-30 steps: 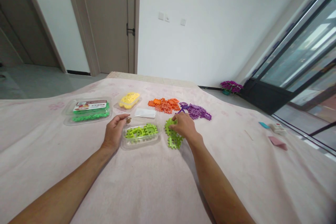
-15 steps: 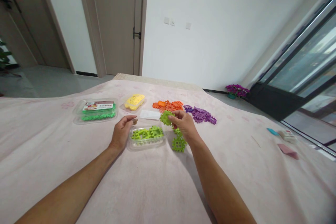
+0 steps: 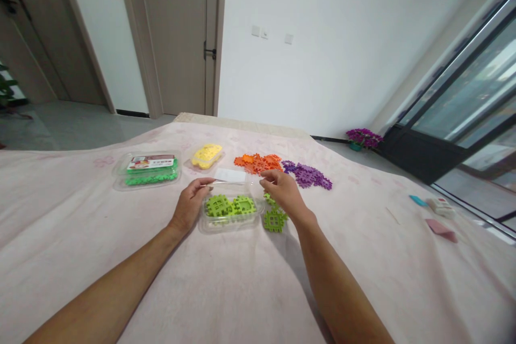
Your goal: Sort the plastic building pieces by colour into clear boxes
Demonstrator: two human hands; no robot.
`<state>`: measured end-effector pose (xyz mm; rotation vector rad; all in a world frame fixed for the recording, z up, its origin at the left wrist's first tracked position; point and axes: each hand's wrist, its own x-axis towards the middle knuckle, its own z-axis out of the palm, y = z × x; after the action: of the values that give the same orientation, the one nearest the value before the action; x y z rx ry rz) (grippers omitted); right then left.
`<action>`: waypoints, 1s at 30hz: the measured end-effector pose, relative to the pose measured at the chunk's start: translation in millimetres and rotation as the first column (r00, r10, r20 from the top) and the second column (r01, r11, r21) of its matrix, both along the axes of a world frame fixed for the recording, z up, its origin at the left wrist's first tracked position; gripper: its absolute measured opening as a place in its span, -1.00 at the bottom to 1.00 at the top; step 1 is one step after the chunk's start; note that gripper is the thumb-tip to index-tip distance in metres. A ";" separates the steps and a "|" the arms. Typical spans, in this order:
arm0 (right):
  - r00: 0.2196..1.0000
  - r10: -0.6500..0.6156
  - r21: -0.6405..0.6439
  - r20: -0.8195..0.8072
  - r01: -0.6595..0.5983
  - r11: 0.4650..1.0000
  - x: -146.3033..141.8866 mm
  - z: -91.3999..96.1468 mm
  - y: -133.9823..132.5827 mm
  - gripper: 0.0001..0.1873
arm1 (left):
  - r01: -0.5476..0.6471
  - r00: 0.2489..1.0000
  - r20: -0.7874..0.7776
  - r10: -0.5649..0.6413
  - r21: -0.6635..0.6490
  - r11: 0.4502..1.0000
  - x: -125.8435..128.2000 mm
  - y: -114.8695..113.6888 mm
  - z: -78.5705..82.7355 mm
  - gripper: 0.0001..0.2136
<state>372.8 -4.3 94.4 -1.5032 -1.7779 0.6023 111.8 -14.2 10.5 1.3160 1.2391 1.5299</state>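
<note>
A clear plastic box (image 3: 230,226) stands in front of me with lime-green interlocking pieces (image 3: 220,205) inside. Its see-through lid (image 3: 236,189) is raised along the far side. My left hand (image 3: 188,203) pinches the lid's left edge. At the lid's right edge, my right hand (image 3: 284,193) has thumb and fingers closed on the thin plastic. Beside the box, partly under my right hand, lie a few more lime-green pieces (image 3: 274,221). Just beyond the lid is a white paper slip (image 3: 229,174).
A closed box of green pieces (image 3: 151,171) sits at the left, with a box of yellow pieces (image 3: 207,156) behind. Orange pieces (image 3: 258,162) and purple pieces (image 3: 309,176) lie in heaps farther back. A blue item (image 3: 418,201), a whitish block (image 3: 441,207) and a pink item (image 3: 442,230) rest right.
The lime-green piece in my right hand has gone into the box. My right hand has let go of it and taken the lid's right edge. The box has shifted slightly right.
</note>
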 end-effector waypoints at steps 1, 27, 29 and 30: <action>0.993 -0.015 0.021 0.120 0.012 1.000 9.6 3.6 1.2 -0.77 | -0.029 0.998 -0.060 0.033 0.072 0.997 -1.3 -1.5 0.8 -0.72; 0.898 -0.024 -0.001 0.439 0.028 1.000 40.6 26.8 -5.3 -0.93 | 0.427 0.679 -0.733 0.038 0.437 0.792 -9.6 -14.4 8.8 -0.69; 0.961 -0.096 0.109 0.261 0.069 0.992 34.0 22.9 -2.8 -0.88 | 0.427 0.681 -0.732 0.035 0.436 0.792 -10.0 -14.6 7.9 -0.69; 0.979 -0.095 0.128 0.180 0.072 0.989 28.2 19.1 -2.1 -0.86 | 0.428 0.681 -0.731 0.034 0.436 0.792 -10.3 -14.7 7.6 -0.70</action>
<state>401.0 -6.4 113.5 -1.5839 -1.8443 0.3148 101.5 -28.8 18.1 2.5629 0.9857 1.2897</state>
